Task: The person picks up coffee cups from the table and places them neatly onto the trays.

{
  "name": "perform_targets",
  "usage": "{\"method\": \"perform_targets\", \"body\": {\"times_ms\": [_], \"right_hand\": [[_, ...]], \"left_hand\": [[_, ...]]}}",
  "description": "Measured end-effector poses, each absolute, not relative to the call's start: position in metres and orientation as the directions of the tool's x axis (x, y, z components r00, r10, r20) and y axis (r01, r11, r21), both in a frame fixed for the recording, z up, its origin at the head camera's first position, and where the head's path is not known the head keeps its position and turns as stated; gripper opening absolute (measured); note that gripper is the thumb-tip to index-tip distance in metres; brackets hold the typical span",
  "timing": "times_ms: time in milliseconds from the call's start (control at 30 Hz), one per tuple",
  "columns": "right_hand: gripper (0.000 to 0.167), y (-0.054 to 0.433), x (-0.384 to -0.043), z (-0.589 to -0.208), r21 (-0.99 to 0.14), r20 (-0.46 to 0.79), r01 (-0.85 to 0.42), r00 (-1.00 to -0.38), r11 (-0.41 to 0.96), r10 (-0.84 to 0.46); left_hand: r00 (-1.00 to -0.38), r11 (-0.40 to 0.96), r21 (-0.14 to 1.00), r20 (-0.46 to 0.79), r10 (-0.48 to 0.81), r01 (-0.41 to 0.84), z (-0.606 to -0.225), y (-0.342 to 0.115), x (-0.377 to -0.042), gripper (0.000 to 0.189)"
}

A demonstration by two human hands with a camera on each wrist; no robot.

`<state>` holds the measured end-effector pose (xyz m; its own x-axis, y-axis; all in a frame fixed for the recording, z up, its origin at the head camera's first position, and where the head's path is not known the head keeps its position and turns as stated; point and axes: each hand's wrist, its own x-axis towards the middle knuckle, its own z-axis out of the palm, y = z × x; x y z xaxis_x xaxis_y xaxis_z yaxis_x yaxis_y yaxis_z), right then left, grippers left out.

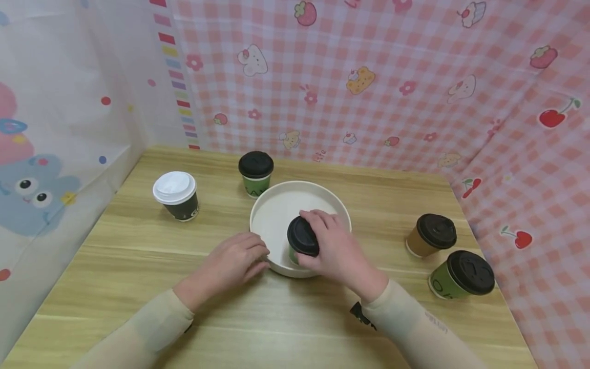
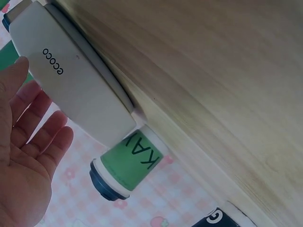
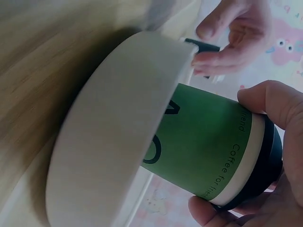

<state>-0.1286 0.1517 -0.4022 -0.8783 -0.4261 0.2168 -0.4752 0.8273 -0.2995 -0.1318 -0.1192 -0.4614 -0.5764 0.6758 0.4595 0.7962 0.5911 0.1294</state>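
Observation:
A green paper coffee cup (image 3: 203, 137) with a black lid is held in my right hand (image 1: 336, 251), thumb on one side and fingers on the other, near the lid. Its lower part is hidden behind the wall of a round cream tray (image 1: 295, 190), and the cup stands in or just above it. My left hand (image 1: 235, 259) is at the tray's left front rim with loosely bent fingers and holds nothing. Whether its fingertips touch the rim I cannot tell. Behind the tray stands another green cup (image 2: 133, 158) with a black lid.
A black cup with a white lid (image 1: 176, 195) stands at the left back. On the right are a brown cup (image 1: 420, 243) and a green cup (image 1: 447, 282), both black-lidded. Patterned cloths (image 1: 322, 77) hang behind and beside the wooden table (image 1: 115, 256).

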Motion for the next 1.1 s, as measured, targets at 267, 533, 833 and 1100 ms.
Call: {"method": "perform_targets", "body": {"times_ms": [267, 533, 833, 1100], "right_hand": [[0.086, 0.146, -0.119, -0.407, -0.262, 0.232, -0.502, -0.862, 0.824, -0.451], [0.103, 0.152, -0.115, -0.41, -0.281, 0.228, -0.506, -0.861, 0.816, -0.455], [0.094, 0.23, -0.098, -0.383, -0.347, 0.301, -0.307, -0.931, 0.886, -0.205], [0.092, 0.338, -0.072, -0.37, -0.3, 0.245, 0.064, -0.959, 0.952, 0.142]], "left_hand": [[-0.583, 0.598, 0.132, 0.46, 0.67, 0.791, -0.459, -0.121, -0.134, 0.023], [-0.602, 0.646, 0.036, 0.406, 0.687, 0.762, -0.454, -0.131, -0.146, 0.038], [-0.551, 0.616, -0.113, 0.343, 0.761, 0.78, -0.449, -0.145, -0.168, 0.032], [-0.503, 0.575, -0.155, 0.342, 0.794, 0.803, -0.453, -0.148, -0.174, 0.025]]}}
